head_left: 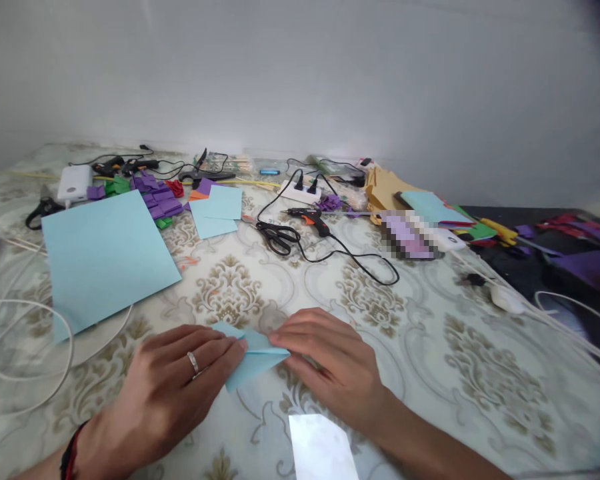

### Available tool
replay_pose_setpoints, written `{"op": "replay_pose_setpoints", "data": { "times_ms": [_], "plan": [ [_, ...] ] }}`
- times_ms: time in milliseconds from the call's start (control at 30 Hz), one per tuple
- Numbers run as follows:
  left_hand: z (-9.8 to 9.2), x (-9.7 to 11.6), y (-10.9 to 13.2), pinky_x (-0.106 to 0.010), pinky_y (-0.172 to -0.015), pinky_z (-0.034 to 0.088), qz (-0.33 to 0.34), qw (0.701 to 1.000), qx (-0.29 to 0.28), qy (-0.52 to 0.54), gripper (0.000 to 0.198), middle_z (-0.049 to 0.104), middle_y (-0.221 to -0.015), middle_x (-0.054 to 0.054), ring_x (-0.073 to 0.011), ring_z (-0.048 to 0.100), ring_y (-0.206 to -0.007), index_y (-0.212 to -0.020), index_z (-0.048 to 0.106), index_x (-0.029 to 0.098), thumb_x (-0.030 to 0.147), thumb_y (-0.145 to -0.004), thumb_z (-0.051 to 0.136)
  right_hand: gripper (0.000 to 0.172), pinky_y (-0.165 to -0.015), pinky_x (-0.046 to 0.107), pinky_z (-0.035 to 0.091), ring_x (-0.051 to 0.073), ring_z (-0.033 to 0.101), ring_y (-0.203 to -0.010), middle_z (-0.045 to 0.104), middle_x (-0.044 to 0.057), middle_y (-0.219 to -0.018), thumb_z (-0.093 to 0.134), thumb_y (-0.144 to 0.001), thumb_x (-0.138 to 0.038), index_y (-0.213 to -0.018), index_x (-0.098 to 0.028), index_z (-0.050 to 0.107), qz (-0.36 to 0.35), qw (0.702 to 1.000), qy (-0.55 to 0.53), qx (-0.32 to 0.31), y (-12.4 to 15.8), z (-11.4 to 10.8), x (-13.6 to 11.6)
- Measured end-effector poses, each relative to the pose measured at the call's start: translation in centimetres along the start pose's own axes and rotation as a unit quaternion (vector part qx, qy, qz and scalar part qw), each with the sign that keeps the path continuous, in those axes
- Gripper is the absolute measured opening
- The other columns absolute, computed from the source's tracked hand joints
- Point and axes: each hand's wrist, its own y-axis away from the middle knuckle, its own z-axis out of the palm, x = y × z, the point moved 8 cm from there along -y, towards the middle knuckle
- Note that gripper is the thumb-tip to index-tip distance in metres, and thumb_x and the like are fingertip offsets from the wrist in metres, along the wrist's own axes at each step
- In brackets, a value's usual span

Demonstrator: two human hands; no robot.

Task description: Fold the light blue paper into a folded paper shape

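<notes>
Both spread flat: left hand [175, 373] and right hand [330, 363] press fingertips onto the folded blue paper [257, 359] at the near middle of the counter [430, 347]. Uneven pressure could let it slip on the glossy surface, skewing the crease.

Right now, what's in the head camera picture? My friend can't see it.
Two bare hands, left hand and right hand, press flat on a small folded light-blue paper on a patterned table. Behind lie a big blue sheet, black scissors, a glue gun and purple paper scraps.
</notes>
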Motion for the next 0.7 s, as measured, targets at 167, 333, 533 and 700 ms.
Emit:
{"op": "replay_pose_setpoints", "data": {
  "times_ms": [167,333,533,700],
  "plan": [
    [0.12,-0.03,0.2,-0.033,-0.077,0.067,-0.02,1.0,0.014,-0.008,0.026,0.081,-0.092,-0.004,-0.0178,0.078,-0.083,-0.113,0.069,0.016,0.006,-0.102,0.048,0.019,-0.074,0.037,0.062,0.02,0.073,-0.085,0.08,0.008,-0.091,0.067,-0.092,-0.002,-0.105,-0.014,0.073,0.005,1.0,-0.014,0.005,0.02,0.08,-0.11],
    [0.19,0.05,0.25,-0.034,-0.077,0.066,-0.015,1.0,0.005,-0.001,0.023,0.08,-0.09,-0.007,-0.0192,0.077,-0.084,-0.109,0.069,0.01,0.002,-0.1,0.05,0.023,-0.074,0.038,0.063,0.02,0.075,-0.086,0.081,0.007,-0.093,0.064,-0.093,-0.001,-0.106,-0.017,0.073,0.001,1.0,-0.023,0.012,0.11,0.1,-0.37],
    [0.19,-0.1,0.31,-0.032,-0.078,0.064,-0.016,1.0,0.007,-0.013,0.024,0.08,-0.09,-0.005,-0.0175,0.077,-0.082,-0.108,0.069,0.012,0.0,-0.098,0.05,0.023,-0.072,0.036,0.062,0.019,0.076,-0.085,0.082,0.006,-0.09,0.067,-0.089,0.003,-0.099,-0.016,0.072,-0.008,0.999,-0.027,0.014,0.22,0.28,-0.46],
    [0.37,-0.5,0.7,-0.034,-0.077,0.065,-0.027,0.999,0.001,-0.02,0.027,0.081,-0.093,-0.005,-0.0183,0.077,-0.083,-0.11,0.068,0.013,-0.001,-0.097,0.049,0.019,-0.072,0.035,0.063,0.019,0.074,-0.084,0.082,0.006,-0.09,0.07,-0.09,0.0,-0.099,-0.017,0.073,0.013,0.999,-0.023,0.018,0.14,0.15,0.05]
  ]
}}
